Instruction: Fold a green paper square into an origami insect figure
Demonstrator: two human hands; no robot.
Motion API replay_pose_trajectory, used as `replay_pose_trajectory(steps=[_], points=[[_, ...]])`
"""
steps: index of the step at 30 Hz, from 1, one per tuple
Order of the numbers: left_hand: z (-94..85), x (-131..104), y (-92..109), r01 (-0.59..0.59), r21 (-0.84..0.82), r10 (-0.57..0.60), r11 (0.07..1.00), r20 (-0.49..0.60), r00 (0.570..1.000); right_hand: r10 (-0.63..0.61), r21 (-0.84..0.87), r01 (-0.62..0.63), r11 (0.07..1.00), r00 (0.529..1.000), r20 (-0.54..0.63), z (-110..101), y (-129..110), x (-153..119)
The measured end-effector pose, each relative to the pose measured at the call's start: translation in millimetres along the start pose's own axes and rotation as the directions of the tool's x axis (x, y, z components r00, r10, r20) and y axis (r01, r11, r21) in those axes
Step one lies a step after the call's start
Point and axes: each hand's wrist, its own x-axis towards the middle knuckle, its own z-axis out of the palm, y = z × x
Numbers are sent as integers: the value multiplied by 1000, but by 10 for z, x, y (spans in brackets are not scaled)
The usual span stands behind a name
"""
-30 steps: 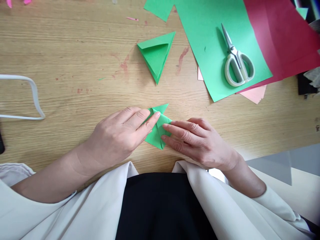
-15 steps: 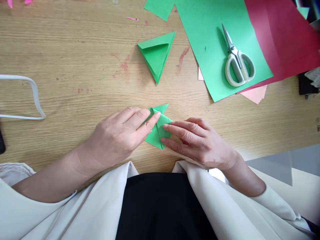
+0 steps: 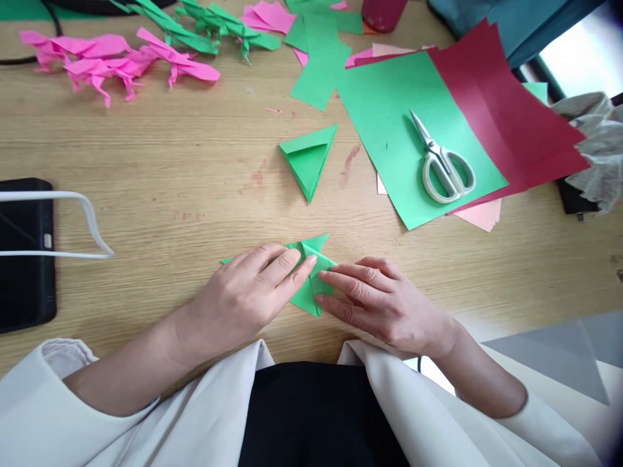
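Observation:
A small folded green paper (image 3: 307,299) lies on the table near its front edge, between my hands. My left hand (image 3: 263,279) rests over its left part, fingers pressing it down, the index fingertip on a fold near the top. On the right side, my right hand (image 3: 370,295) touches the same paper with its fingertips, the fingers bent and close together. A green point of the paper sticks out above my fingers, and a thin green tip shows left of my left hand. Behind them lies a folded green triangle (image 3: 309,162).
Scissors (image 3: 445,168) lie on a green sheet (image 3: 394,162) over red sheets (image 3: 525,130) at the right. Pink folded figures (image 3: 111,61) and green ones (image 3: 195,29) stand at the back left. A black device (image 3: 26,279) and white cable (image 3: 92,220) are at the left.
The view has tilted up, so the folded figures and the black device now show more. Both hands and the green paper keep nearly the same position relative to each other.

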Motion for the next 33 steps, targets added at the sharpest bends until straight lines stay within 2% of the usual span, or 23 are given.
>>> replay_pose_trajectory(steps=[3, 7, 20, 33], points=[[-9, -8, 8, -29, 15, 30, 999, -17, 999, 1, 11, -1, 1000, 1000, -17, 5, 3, 10], [-42, 9, 43, -53, 68, 53, 996, 10, 999, 10, 32, -9, 999, 1000, -18, 17, 4, 12], [-90, 62, 84, -29, 116, 23, 993, 54, 998, 1, 40, 1, 999, 999, -46, 23, 14, 9], [-86, 53, 110, 10, 111, -16, 994, 57, 998, 4, 31, -4, 1000, 1000, -4, 24, 14, 1]])
